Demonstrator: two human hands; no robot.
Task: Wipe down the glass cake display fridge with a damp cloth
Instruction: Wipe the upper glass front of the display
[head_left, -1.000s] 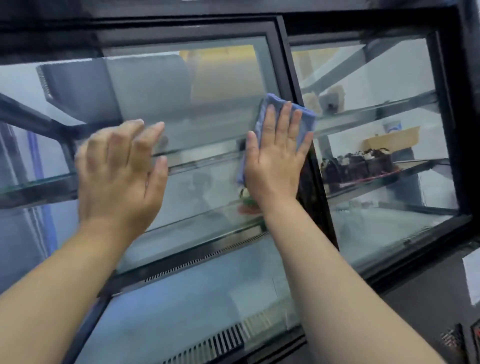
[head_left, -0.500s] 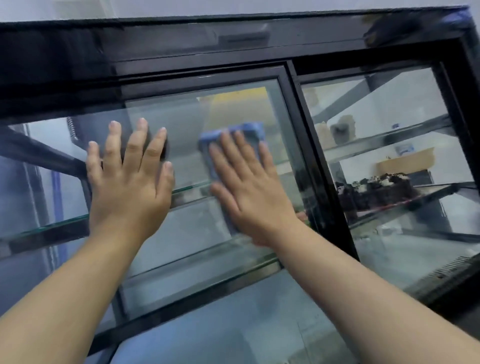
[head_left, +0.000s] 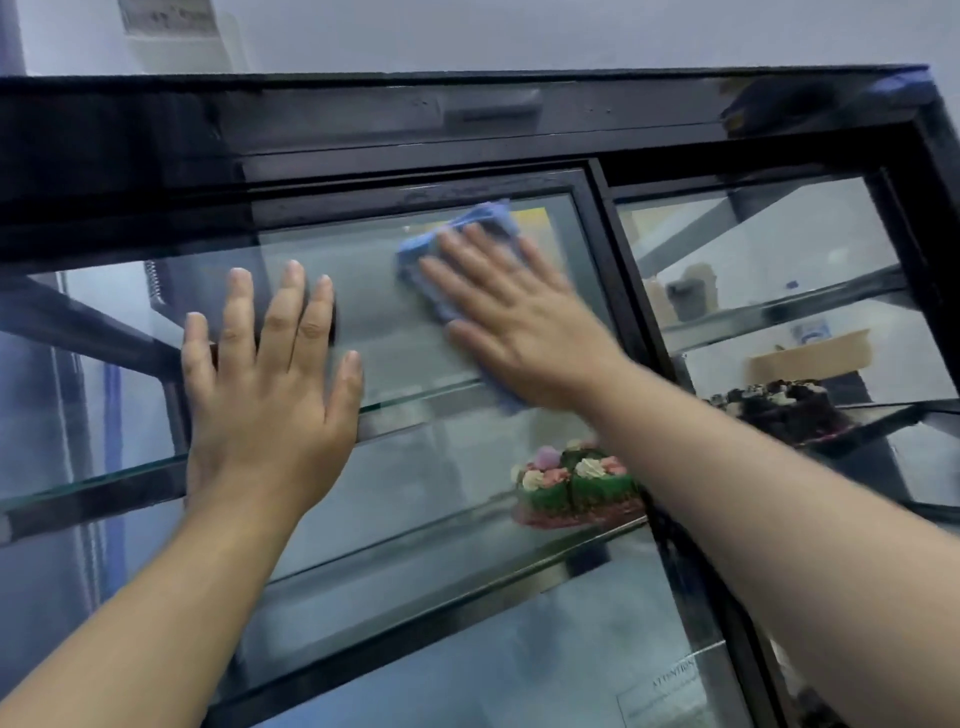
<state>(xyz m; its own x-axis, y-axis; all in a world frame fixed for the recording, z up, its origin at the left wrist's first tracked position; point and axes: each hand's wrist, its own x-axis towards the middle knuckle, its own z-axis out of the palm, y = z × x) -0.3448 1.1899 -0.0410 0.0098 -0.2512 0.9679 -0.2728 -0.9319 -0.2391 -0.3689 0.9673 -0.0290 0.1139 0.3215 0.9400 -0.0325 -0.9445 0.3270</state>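
A crumpled blue cloth (head_left: 457, 241) is pressed against the left sliding pane of the black-framed glass cake display fridge (head_left: 363, 130) by the right hand (head_left: 519, 322), its grip unclenched and fingers straight. The cloth lies just under the pane's top edge, near its upper right corner. The left hand (head_left: 265, 395) is laid flat with fingers spread, lower left. Bare glass is seen between and below both hands.

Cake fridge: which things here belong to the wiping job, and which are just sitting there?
In the job: blue cloth; right hand pressing it flat on the glass door; left hand flat on the same door.
Just there: green decorated cake, dark cake, cardboard box, attention sticker.
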